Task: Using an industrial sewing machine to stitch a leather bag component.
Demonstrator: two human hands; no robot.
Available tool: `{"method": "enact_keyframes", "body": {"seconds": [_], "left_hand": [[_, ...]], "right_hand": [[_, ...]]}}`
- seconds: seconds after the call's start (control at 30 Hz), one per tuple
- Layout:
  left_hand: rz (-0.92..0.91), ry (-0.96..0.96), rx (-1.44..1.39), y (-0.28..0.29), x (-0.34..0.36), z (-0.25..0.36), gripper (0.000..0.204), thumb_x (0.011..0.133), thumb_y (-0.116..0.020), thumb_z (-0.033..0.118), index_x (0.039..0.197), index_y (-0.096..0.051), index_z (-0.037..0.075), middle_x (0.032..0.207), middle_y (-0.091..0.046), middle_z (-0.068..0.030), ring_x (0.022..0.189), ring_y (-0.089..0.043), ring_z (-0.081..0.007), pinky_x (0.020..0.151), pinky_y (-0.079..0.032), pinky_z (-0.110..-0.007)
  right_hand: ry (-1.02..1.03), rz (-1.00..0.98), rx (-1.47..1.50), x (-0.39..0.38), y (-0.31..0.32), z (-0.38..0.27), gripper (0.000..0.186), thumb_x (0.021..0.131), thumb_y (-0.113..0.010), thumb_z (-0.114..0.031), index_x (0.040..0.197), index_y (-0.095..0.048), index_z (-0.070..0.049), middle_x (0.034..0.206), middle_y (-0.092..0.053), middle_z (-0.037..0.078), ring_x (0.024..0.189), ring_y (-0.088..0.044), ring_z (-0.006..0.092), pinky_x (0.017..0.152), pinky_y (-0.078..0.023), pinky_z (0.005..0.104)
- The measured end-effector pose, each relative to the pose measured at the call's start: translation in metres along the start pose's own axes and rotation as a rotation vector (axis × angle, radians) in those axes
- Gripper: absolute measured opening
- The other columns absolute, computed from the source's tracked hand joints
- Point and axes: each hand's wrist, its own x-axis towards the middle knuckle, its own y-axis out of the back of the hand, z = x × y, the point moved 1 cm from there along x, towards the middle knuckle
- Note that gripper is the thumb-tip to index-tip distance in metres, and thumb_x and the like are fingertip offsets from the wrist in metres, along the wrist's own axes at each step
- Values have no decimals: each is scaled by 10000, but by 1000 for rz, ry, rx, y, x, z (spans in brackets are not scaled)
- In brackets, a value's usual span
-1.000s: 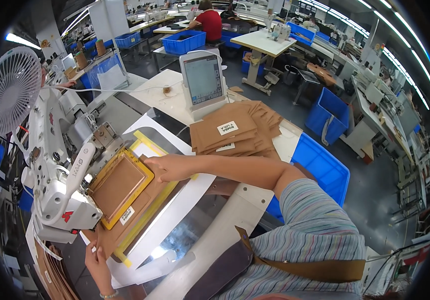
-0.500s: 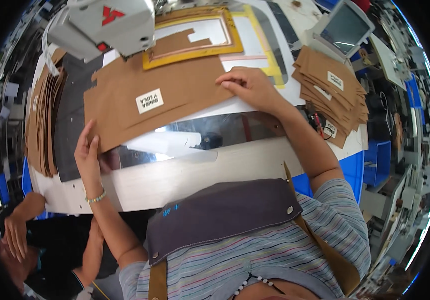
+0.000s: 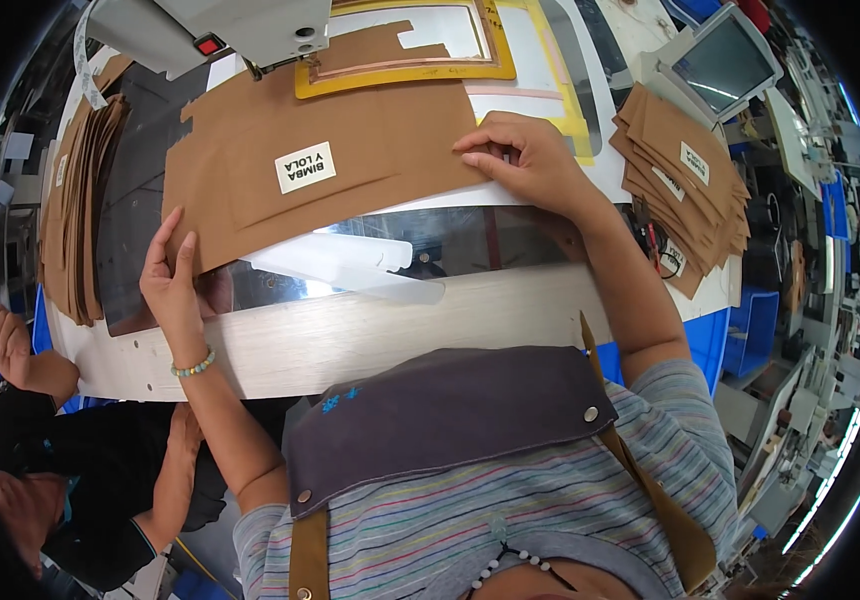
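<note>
My left hand (image 3: 170,270) grips the lower left corner of a flat brown panel (image 3: 230,200) with a white printed label (image 3: 304,167). My right hand (image 3: 520,165) pinches the same panel at its right edge, thumb and fingers together. The panel lies at a slight slant over a clear plate (image 3: 470,240) and white sheet. Behind it, under the white sewing machine head (image 3: 150,30), is a yellow frame (image 3: 405,73) over more brown material and a yellow-edged template (image 3: 575,135).
Brown panel stacks stand left (image 3: 75,220) and right (image 3: 670,160), with a tablet (image 3: 720,65) behind the right one. Blue bins (image 3: 750,325) are at the right. A co-worker (image 3: 70,480) in black is at the lower left, one hand (image 3: 10,345) near the table.
My view has swung down toward my hands. My right hand has left the frame's corner for the panel's right edge, and the panel has come out from under the frame toward me.
</note>
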Motion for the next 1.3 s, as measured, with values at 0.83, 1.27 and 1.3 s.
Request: {"method": "enact_keyframes", "body": {"seconds": [0.83, 1.27, 1.3], "left_hand": [[0, -43, -92, 0, -7, 9, 527, 950, -600, -92, 1472, -623, -26, 1475, -648, -118, 1345, -600, -175, 1156, -432, -298], [185, -224, 30, 28, -1, 70, 468, 988, -699, -11, 1453, -652, 3, 1440, -673, -98, 1296, -622, -154, 1120, -459, -280], [234, -346, 28, 41, 1, 74, 455, 981, -710, -1, 1434, -668, 2, 1407, -693, -104, 1274, -630, -153, 1114, -463, -286]], "right_hand": [[25, -46, -31, -1, -2, -13, 150, 925, -745, -50, 1068, -786, -31, 825, -636, 38, 695, -555, 138, 642, -437, 273], [95, -61, 161, -5, -1, -15, 677, 896, -759, -330, 1505, -609, -76, 1513, -605, 156, 1137, -679, 250, 870, -547, 308], [87, -95, 245, -4, -5, -16, 773, 895, -758, -402, 1573, -549, -97, 1601, -542, 161, 1195, -674, 259, 882, -554, 323]]}}
